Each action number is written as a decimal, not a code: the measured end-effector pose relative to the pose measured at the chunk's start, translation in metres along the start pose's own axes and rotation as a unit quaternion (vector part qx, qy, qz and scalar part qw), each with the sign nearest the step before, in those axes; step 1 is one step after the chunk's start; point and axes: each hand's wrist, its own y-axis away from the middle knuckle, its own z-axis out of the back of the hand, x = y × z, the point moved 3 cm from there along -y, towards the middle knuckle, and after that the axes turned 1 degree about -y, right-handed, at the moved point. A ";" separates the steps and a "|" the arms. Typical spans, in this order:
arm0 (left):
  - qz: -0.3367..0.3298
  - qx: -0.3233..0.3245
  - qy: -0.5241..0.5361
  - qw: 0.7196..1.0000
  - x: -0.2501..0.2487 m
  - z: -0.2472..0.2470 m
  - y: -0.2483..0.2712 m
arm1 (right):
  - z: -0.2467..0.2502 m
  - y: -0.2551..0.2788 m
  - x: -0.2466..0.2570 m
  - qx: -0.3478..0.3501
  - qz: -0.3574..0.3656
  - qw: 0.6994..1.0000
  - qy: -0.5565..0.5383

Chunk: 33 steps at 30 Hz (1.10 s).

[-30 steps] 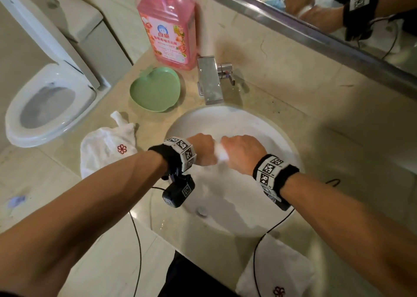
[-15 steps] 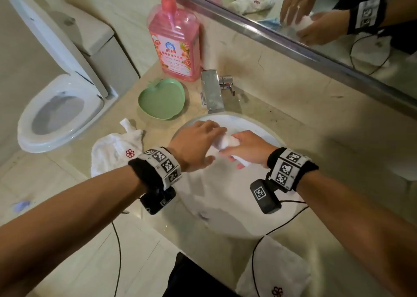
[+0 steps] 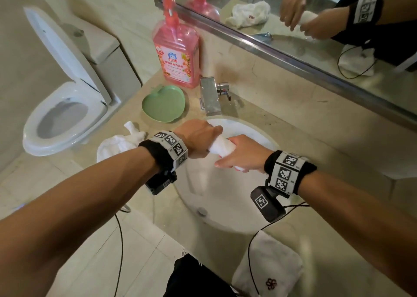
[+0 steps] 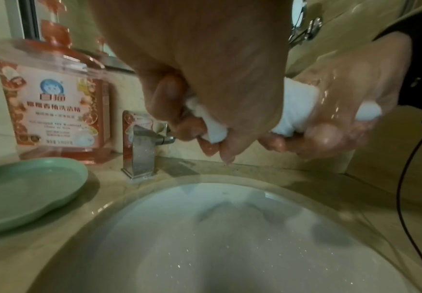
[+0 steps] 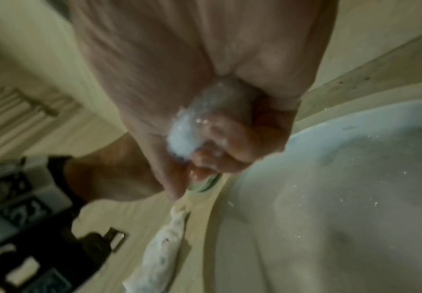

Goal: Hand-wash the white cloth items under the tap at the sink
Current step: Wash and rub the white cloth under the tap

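Starting from your left: there's a spare cloth (image 3: 117, 144) bunched on the bench (image 3: 293, 125) between the toilet (image 3: 65, 113) and the sink (image 3: 225, 197), looks parked there so it's within reach but out of the wet. Whether it's done or waiting, can't tell. Behind it sits the green dish (image 3: 163, 103) and the pink soap bottle (image 3: 176, 55), both just beside the tap (image 3: 209, 95), handy for a one-hand reach.

Then your left hand (image 3: 198, 138): grip is clamped round one end of the rolled white cloth (image 3: 222, 146), fingers curled tight over it, knuckles up. Right next to it your right hand (image 3: 242, 153) has the other end, grip wrapped on it too, with a bit of cloth poking out past the fingers (image 4: 325, 133) in the left wrist view. Both hands look wet and shiny there.

You're holding the roll over the basin, between the tap and the drain, so my guess is you're wringing it, opposite ends in opposite fists so the twist squeezes water straight down into the bowl instead of onto the bench. I can't see any water running from the tap right now.

Over on the right, nearest you, another folded towel (image 3: 268, 267) with a little flower logo lies on the bench edge, a wrist cable draped across it. Watch that cable doesn't drag it into the sink.
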 end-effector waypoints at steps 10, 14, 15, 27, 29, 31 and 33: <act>0.103 0.189 0.194 0.957 -0.028 -0.075 -0.015 | -0.016 -0.026 -0.042 -0.075 0.089 0.898 0.423; 0.091 0.217 0.279 0.931 -0.028 -0.085 -0.015 | -0.017 -0.032 -0.049 -0.099 0.127 0.851 0.500; 0.092 0.223 0.301 0.922 -0.029 -0.086 -0.017 | -0.017 -0.035 -0.048 -0.105 0.136 0.841 0.513; 0.128 0.249 0.334 0.900 -0.012 -0.061 -0.015 | 0.000 -0.028 -0.025 -0.116 0.154 0.899 0.393; 0.106 0.128 0.224 0.960 -0.004 -0.048 -0.008 | 0.007 -0.022 -0.022 -0.111 0.105 0.945 0.290; 0.058 -0.029 0.173 0.983 0.000 -0.036 0.005 | 0.013 -0.018 -0.020 -0.090 0.047 0.981 0.164; -0.002 -0.109 0.127 0.986 -0.003 -0.032 0.017 | 0.016 -0.014 -0.015 -0.066 0.012 0.997 0.046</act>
